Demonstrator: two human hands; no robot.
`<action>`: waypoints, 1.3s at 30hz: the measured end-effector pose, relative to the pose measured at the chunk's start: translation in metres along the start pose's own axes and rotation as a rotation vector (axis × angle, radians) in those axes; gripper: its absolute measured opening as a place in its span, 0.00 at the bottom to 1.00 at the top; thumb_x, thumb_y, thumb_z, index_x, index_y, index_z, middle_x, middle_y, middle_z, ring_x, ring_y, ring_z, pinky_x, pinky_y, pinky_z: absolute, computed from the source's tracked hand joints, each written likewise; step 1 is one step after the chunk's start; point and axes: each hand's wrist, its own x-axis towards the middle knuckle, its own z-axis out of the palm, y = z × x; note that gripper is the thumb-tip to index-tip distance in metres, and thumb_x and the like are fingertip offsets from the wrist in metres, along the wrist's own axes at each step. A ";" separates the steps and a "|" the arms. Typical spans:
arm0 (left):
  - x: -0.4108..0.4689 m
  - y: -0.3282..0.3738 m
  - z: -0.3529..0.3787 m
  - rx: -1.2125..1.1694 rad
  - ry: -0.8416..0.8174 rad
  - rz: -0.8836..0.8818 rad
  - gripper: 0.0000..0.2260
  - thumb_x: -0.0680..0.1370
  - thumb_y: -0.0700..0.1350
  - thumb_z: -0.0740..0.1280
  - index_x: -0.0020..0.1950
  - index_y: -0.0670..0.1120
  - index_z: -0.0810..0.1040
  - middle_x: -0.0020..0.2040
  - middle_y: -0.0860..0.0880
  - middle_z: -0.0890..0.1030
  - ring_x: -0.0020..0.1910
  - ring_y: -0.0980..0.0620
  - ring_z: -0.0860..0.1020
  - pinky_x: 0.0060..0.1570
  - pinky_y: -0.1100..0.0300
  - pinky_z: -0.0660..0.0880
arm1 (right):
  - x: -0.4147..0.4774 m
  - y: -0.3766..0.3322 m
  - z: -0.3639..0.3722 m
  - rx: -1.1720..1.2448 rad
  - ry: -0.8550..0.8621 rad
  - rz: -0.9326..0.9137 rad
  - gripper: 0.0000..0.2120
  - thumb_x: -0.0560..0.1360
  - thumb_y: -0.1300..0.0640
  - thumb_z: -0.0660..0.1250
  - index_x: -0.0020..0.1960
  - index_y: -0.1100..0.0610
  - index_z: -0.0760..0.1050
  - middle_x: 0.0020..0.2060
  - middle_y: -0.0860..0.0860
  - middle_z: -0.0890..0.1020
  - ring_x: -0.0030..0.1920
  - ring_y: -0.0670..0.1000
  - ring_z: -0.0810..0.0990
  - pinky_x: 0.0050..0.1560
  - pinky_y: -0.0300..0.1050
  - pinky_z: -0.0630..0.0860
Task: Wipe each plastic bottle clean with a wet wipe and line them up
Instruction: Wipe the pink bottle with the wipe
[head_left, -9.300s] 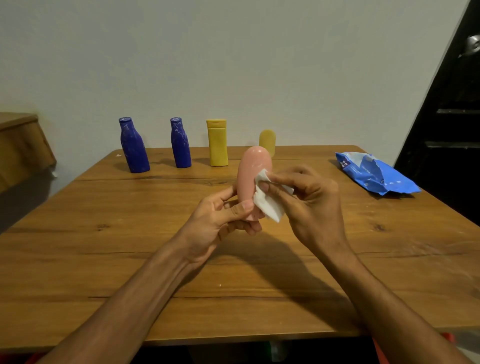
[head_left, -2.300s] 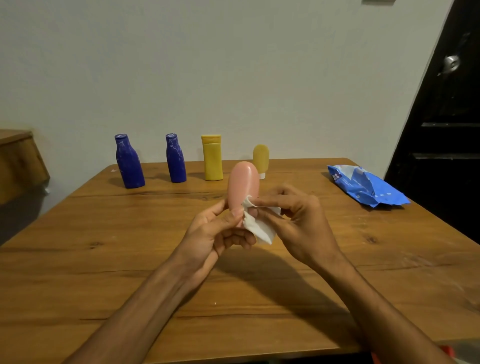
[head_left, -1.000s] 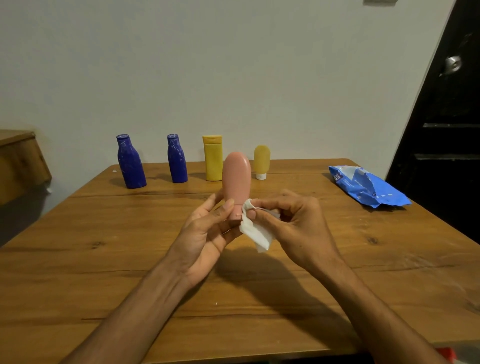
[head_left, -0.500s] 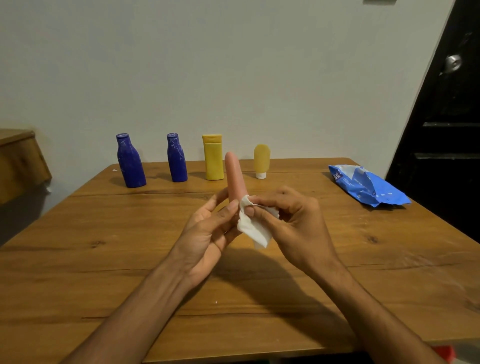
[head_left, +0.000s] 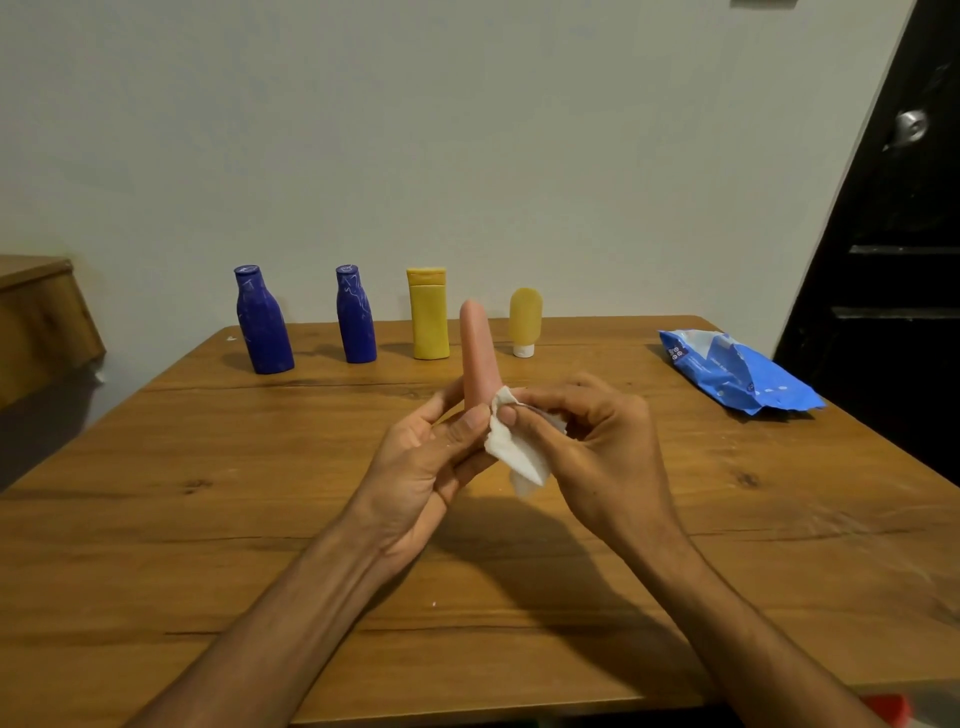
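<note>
Lower end of the pink bottle (head_left: 475, 353) buried inside the left hand (head_left: 421, 462), cap and base out of sight. Seen edge-on here, a narrow pink blade poking up from the fingers, rounded tip uppermost, raised above the table (head_left: 208, 467). Part of the wet wipe (head_left: 511, 452) tucked away under the right hand (head_left: 592, 447); only a crumpled white flap showing, hanging between the two hands. Bottom corner of something red (head_left: 885, 706) cut off by the frame edge, impossible to name.

Left hand curled closed around the bottle's lower part, thumb pressed up its near side. Right hand pinched shut on the wipe, thumb and fingertips bunched, pressing the cloth against the bottle just beside the left thumb, probably right at the neck, though hard to confirm with the fingers in the way.

Back along the far edge, upright in a row: first blue bottle (head_left: 262, 322), second blue bottle (head_left: 356, 317), tall yellow bottle (head_left: 428, 314), small yellow bottle (head_left: 524, 322) standing on its white cap. Blue wipes packet (head_left: 737, 376) lying flat off to the right, well apart from the row.
</note>
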 end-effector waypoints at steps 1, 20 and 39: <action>0.000 0.000 0.000 -0.010 0.007 0.004 0.27 0.71 0.38 0.68 0.70 0.41 0.71 0.55 0.41 0.84 0.51 0.49 0.84 0.50 0.56 0.82 | 0.000 0.001 0.000 -0.003 0.016 -0.006 0.08 0.70 0.55 0.73 0.50 0.51 0.82 0.43 0.41 0.80 0.45 0.40 0.78 0.39 0.30 0.75; -0.003 0.000 -0.002 -0.083 -0.076 -0.042 0.19 0.74 0.40 0.64 0.64 0.37 0.73 0.45 0.44 0.84 0.45 0.52 0.84 0.51 0.57 0.81 | 0.002 0.002 -0.002 0.026 -0.075 -0.004 0.09 0.70 0.55 0.72 0.50 0.53 0.82 0.45 0.43 0.81 0.47 0.42 0.79 0.43 0.39 0.79; -0.001 0.003 -0.010 -0.193 -0.126 -0.082 0.34 0.65 0.43 0.80 0.68 0.37 0.73 0.54 0.38 0.82 0.51 0.46 0.83 0.55 0.52 0.80 | -0.002 0.002 0.002 0.043 -0.039 0.045 0.08 0.71 0.56 0.72 0.50 0.52 0.83 0.44 0.43 0.81 0.46 0.42 0.79 0.41 0.35 0.76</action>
